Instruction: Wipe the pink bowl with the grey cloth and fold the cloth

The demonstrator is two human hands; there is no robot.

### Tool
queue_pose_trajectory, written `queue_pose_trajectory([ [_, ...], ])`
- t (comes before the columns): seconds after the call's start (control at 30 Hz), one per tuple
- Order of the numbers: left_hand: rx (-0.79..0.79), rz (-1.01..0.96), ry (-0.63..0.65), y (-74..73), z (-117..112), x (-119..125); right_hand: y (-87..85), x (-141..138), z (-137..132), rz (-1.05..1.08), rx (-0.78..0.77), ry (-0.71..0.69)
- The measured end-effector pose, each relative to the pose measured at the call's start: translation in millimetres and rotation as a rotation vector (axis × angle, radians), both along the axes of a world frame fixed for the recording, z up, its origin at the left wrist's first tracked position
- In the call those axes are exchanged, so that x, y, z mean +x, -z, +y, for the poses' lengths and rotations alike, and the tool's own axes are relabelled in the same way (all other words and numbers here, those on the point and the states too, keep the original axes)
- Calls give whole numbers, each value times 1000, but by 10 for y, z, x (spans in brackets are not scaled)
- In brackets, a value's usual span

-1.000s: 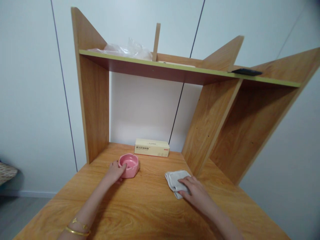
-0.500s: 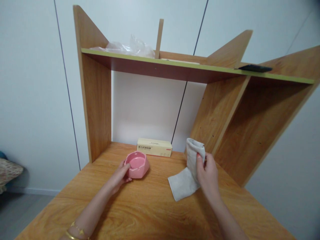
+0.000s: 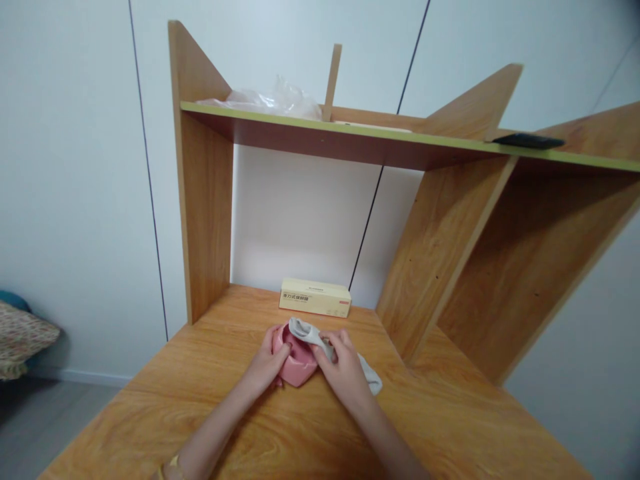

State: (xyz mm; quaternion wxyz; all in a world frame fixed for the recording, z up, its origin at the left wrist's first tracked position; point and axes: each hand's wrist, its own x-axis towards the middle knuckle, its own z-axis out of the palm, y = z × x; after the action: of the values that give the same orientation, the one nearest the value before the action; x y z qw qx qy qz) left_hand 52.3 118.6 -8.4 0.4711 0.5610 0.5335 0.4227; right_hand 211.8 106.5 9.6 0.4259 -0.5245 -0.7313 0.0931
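Note:
A pink angular bowl [image 3: 299, 371], possibly an ashtray, is gripped at its left side by my left hand [image 3: 269, 360], with the thumb over the rim. My right hand [image 3: 345, 370] pinches a pale grey cloth [image 3: 306, 329], which lies against the bowl's far right rim. The cloth's other end hangs out behind my right hand, low over the desk. Part of the bowl's inside is covered by the cloth and my fingers. Just beyond the bowl, a cream-coloured long box [image 3: 315, 298] with printed lettering rests on the desk.
The wooden desk [image 3: 280, 433] carries a shelf unit [image 3: 207, 220] with upright panels at left and right. On its upper shelf lie a clear plastic bag [image 3: 280, 100] and a dark flat object [image 3: 529, 141]. Patterned fabric [image 3: 25, 333] shows at the far left.
My right hand has brought the cloth leftward to the bowl's rim. The bowl, in my left hand, has shifted right and nearer to me. The camera view has turned slightly left.

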Motion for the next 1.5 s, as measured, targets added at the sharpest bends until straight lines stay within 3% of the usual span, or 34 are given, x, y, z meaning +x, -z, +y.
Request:
queue_pose_trajectory([
  [0.13, 195, 25, -24, -36, -27, -9, 80, 38, -9, 103, -45, -66],
  [0.27, 348, 44, -12, -59, -50, 15, 171, 72, 8, 139, -79, -44],
  [0.47, 398, 226, -7, -37, -105, 58, 369, 50, 41, 171, -116, 157],
  [0.57, 428, 333, 6, -78, -182, 89, 401, 76, 42, 123, -250, 232],
  [0.73, 406, 513, 78, -226, -330, 173, 362, 145, 55, -46, -354, 274],
  [0.9, 351, 608, 85, -277, -362, 228, 194, 155, 21, -236, -225, 411],
  [1.0, 354, 622, 92, -264, -359, 232, 128, 154, -4, -288, -125, 392],
  [1.23, 361, 619, 72, -244, -366, 218, 246, 201, 35, -307, -395, 385],
  [1.4, 361, 635, 92, -261, -384, 240, 111, 171, -10, -319, -221, 427],
  [1.5, 390, 611, 98, -245, -385, 249, 74, 168, -35, -329, -146, 384],
])
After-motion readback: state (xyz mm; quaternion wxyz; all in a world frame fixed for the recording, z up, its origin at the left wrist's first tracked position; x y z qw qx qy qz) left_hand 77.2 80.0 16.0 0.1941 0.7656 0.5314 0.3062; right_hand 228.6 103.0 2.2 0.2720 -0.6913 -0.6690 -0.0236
